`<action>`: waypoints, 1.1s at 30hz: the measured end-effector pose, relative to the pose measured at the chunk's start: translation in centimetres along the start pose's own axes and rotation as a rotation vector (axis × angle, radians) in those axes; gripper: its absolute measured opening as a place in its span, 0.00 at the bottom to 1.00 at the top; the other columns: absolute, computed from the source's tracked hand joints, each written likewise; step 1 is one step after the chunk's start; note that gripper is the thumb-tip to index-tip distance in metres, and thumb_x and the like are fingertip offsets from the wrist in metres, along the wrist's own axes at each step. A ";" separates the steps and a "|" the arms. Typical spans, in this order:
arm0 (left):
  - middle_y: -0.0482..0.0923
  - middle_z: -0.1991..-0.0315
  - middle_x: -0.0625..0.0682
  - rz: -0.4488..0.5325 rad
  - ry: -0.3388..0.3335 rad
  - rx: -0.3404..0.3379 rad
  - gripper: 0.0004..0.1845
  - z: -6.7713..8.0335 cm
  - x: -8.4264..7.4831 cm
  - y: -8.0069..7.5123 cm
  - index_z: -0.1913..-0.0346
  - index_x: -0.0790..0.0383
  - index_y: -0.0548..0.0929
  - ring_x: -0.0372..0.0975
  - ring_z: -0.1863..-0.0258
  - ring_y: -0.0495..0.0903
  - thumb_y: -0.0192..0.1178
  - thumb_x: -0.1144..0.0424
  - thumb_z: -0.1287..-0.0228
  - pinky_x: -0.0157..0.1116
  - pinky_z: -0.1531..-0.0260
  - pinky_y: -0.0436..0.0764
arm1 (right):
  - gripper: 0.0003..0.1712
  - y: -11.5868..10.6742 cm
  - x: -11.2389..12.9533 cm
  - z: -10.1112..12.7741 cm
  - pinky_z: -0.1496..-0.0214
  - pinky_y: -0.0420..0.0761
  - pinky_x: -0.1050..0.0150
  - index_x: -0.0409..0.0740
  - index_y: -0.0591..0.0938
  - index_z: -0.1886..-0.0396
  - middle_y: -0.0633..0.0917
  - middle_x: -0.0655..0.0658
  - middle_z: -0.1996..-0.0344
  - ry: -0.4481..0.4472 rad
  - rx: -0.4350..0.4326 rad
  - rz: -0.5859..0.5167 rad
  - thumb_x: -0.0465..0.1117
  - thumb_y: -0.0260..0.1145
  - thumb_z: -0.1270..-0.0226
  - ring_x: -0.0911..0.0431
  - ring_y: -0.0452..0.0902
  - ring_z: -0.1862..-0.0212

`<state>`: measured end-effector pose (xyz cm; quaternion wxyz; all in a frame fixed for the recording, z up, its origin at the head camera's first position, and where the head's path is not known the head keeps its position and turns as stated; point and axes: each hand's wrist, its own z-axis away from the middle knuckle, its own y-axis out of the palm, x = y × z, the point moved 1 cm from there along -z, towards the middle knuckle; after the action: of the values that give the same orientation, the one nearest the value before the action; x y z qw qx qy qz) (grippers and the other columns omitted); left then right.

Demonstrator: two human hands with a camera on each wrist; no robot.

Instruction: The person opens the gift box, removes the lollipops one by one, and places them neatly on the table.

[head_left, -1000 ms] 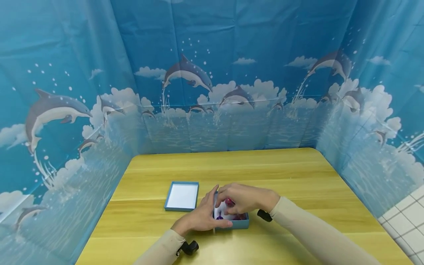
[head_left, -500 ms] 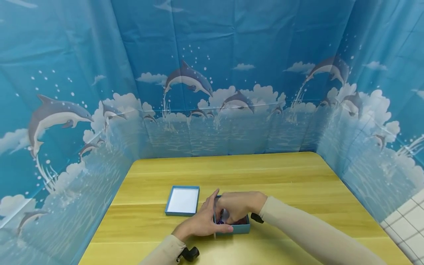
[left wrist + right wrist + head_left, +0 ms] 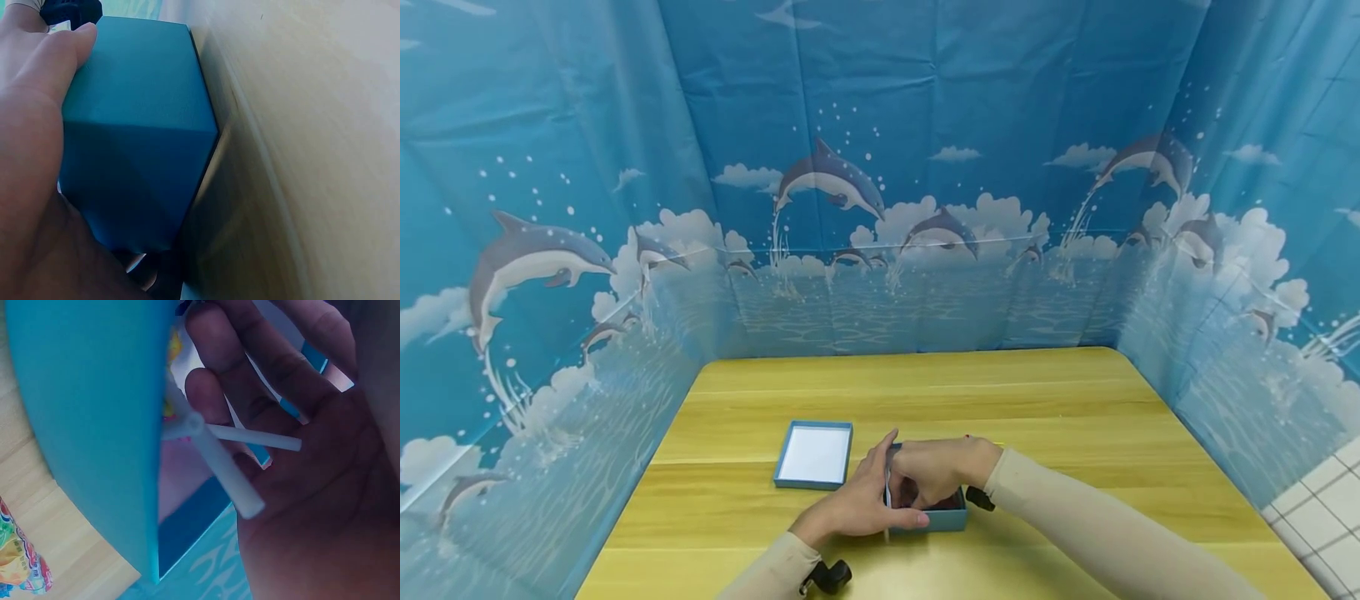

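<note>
Head view: clasping the box [image 3: 943, 521] on the table [image 3: 1037, 392] with left hand [image 3: 857, 507], reaching inside with right hand [image 3: 936, 471]; could tip it by leaning unevenly. Right wrist view: might snag white sticks [image 3: 231, 475] lying near the palm; cannot tell whether pinching anything. Left wrist view: shows smooth blue-green sides, crisp corners.

1. The left sleeve [image 3: 766, 577] is long, cream and plain, fitting closely down to the wrist.
2. The right sleeve [image 3: 1090, 518] is the same cream cloth, smooth along most of its length, lightly creased at the wrist end.
3. The left wrist gadget [image 3: 832, 577] is black, stubby and rounded.
4. The right wrist gadget [image 3: 979, 498] is black too, a compact block beside the sleeve's end.
</note>
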<state>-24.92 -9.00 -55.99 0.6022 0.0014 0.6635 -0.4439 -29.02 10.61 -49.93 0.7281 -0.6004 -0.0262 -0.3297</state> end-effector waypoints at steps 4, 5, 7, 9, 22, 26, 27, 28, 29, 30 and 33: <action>0.46 0.03 0.67 -0.005 0.004 -0.008 0.73 0.0 0.0 0.1 0.01 0.48 0.31 0.65 0.05 0.55 0.74 0.27 0.27 0.67 0.16 0.73 | 0.06 0.1 -0.1 0.4 0.56 0.86 0.79 0.55 0.99 0.56 0.95 0.62 0.66 -0.003 -0.039 -0.032 0.37 0.83 0.22 0.76 0.85 0.65; 0.45 0.03 0.67 -0.005 0.007 -0.009 0.74 0.0 0.0 0.2 0.01 0.48 0.31 0.64 0.05 0.55 0.74 0.27 0.27 0.67 0.16 0.73 | 0.06 0.0 -0.1 0.5 0.57 0.86 0.78 0.55 0.99 0.56 0.95 0.62 0.66 -0.004 -0.052 -0.041 0.36 0.83 0.22 0.76 0.84 0.65; 0.45 0.03 0.67 -0.003 0.008 -0.009 0.74 0.1 0.0 0.2 0.01 0.48 0.31 0.64 0.05 0.54 0.74 0.28 0.27 0.67 0.16 0.73 | 0.07 -0.1 -0.1 0.9 0.58 0.86 0.77 0.55 0.98 0.55 0.94 0.62 0.67 -0.005 -0.078 -0.059 0.35 0.83 0.22 0.75 0.84 0.66; 0.44 0.03 0.67 -0.001 0.008 -0.009 0.74 0.1 0.0 0.3 0.02 0.49 0.31 0.65 0.05 0.53 0.74 0.28 0.27 0.68 0.15 0.72 | 0.07 -0.4 -0.1 1.3 0.58 0.86 0.75 0.55 0.97 0.55 0.93 0.62 0.66 0.000 -0.107 -0.069 0.35 0.83 0.22 0.74 0.84 0.66; 0.45 0.03 0.66 -0.030 0.028 -0.008 0.74 0.2 -0.1 -0.1 0.02 0.53 0.31 0.64 0.06 0.56 0.72 0.25 0.26 0.68 0.16 0.73 | 0.05 -0.8 -0.4 2.4 0.59 0.87 0.72 0.56 0.95 0.52 0.90 0.64 0.65 0.047 -0.219 -0.105 0.40 0.82 0.20 0.70 0.85 0.65; 0.45 0.03 0.67 -0.038 0.030 -0.020 0.74 0.2 -0.3 -0.2 0.02 0.54 0.32 0.64 0.06 0.57 0.73 0.26 0.27 0.68 0.16 0.73 | 0.06 -0.9 -0.5 2.6 0.56 0.87 0.72 0.57 0.95 0.50 0.91 0.64 0.63 0.055 -0.245 -0.115 0.40 0.82 0.19 0.71 0.86 0.63; 0.46 0.03 0.67 -0.036 0.030 -0.021 0.74 0.2 -0.3 -0.2 0.02 0.54 0.32 0.64 0.06 0.57 0.73 0.26 0.27 0.68 0.16 0.73 | 0.06 -0.9 -0.6 2.6 0.56 0.87 0.72 0.57 0.95 0.50 0.91 0.64 0.63 0.056 -0.249 -0.117 0.40 0.81 0.19 0.70 0.86 0.63; 0.46 0.03 0.67 -0.032 0.029 -0.023 0.74 0.2 -0.4 -0.2 0.02 0.54 0.33 0.64 0.06 0.57 0.74 0.27 0.27 0.68 0.16 0.73 | 0.06 -0.9 -0.5 2.7 0.56 0.87 0.71 0.57 0.95 0.49 0.91 0.64 0.63 0.055 -0.253 -0.122 0.40 0.81 0.19 0.70 0.86 0.63; 0.46 0.03 0.67 -0.026 0.028 -0.022 0.74 0.2 -0.4 -0.2 0.02 0.54 0.33 0.64 0.06 0.57 0.74 0.28 0.27 0.68 0.16 0.72 | 0.06 -0.9 -0.5 2.8 0.57 0.87 0.71 0.57 0.95 0.49 0.91 0.64 0.63 0.054 -0.256 -0.125 0.40 0.81 0.19 0.70 0.86 0.63; 0.45 0.03 0.67 -0.022 0.026 -0.021 0.74 0.2 -0.4 -0.1 0.02 0.55 0.33 0.65 0.06 0.56 0.74 0.28 0.27 0.69 0.16 0.72 | 0.06 -0.9 -0.4 2.8 0.57 0.87 0.71 0.56 0.95 0.49 0.91 0.63 0.63 0.052 -0.258 -0.127 0.41 0.81 0.18 0.69 0.85 0.64; 0.45 0.03 0.67 -0.008 0.026 -0.014 0.74 0.3 -0.4 0.0 0.02 0.55 0.33 0.65 0.06 0.56 0.75 0.29 0.26 0.69 0.16 0.72 | 0.05 -0.8 -0.3 3.1 0.60 0.86 0.71 0.54 0.95 0.48 0.91 0.62 0.64 0.047 -0.260 -0.137 0.42 0.81 0.18 0.68 0.86 0.65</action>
<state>-24.59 -8.96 -55.68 0.5916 0.0000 0.6745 -0.4416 -28.60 13.43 -48.51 0.6202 -0.6788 -0.0073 -0.3931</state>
